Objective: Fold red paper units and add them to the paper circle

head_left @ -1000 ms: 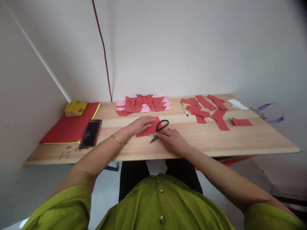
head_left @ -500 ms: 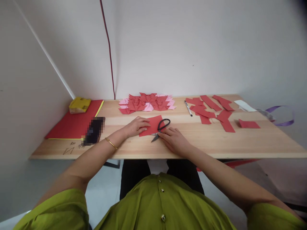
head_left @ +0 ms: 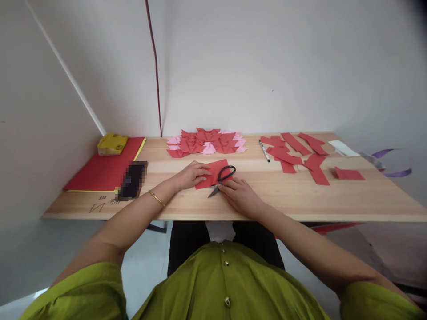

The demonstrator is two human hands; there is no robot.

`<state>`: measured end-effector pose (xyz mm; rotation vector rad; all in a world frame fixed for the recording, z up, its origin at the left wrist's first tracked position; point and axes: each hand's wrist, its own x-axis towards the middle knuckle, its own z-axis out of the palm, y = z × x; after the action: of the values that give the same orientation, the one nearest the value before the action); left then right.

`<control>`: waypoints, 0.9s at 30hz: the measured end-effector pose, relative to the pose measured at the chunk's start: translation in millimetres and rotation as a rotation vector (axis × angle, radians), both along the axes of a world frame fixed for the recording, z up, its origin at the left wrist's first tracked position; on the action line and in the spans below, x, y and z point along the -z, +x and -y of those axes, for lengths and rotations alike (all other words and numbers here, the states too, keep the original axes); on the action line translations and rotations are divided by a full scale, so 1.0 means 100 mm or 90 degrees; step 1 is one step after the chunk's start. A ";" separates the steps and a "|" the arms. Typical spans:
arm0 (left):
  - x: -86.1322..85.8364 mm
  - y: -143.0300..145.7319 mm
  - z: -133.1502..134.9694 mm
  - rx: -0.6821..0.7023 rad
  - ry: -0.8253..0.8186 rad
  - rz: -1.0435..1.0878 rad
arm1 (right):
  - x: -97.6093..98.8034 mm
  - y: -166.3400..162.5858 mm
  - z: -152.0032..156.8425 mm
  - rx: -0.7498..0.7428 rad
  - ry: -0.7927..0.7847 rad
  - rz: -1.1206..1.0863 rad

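Note:
My left hand (head_left: 191,174) rests on the left part of a red paper piece (head_left: 213,171) lying on the wooden table (head_left: 233,200); its fingers curl down onto the paper. Black-handled scissors (head_left: 222,178) lie across the paper's right side. My right hand (head_left: 242,195) lies flat on the table just right of the scissors, fingers stretched toward the blades and touching them. A gold bangle sits on my left wrist.
A cluster of folded red and pink paper shapes (head_left: 207,143) lies behind the hands. Several red paper strips (head_left: 293,153) and a pen (head_left: 264,150) are at the right. A red sheet stack (head_left: 106,171) with a yellow pack (head_left: 112,144) and a dark blurred object (head_left: 131,180) sit left. Purple ribbon (head_left: 393,162) hangs off the right end.
My left hand's fingers have drawn back and curled a little on the red paper. The camera view has shifted slightly; the right hand and scissors stay where they were.

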<state>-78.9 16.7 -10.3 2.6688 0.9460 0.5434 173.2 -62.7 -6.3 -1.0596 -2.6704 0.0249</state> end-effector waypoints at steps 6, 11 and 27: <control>0.03 0.01 -0.02 0.008 0.003 0.011 | 0.00 0.00 0.02 0.002 0.000 0.004; 0.01 0.01 -0.01 0.003 -0.002 0.006 | 0.04 -0.07 0.00 -0.008 0.005 -0.010; 0.01 0.00 -0.01 0.005 -0.008 0.011 | 0.04 -0.19 0.02 -0.025 0.011 -0.006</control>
<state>-78.7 17.7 -11.7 2.6511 0.9316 0.5567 154.6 -64.3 -10.8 -1.0002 -2.6771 0.0150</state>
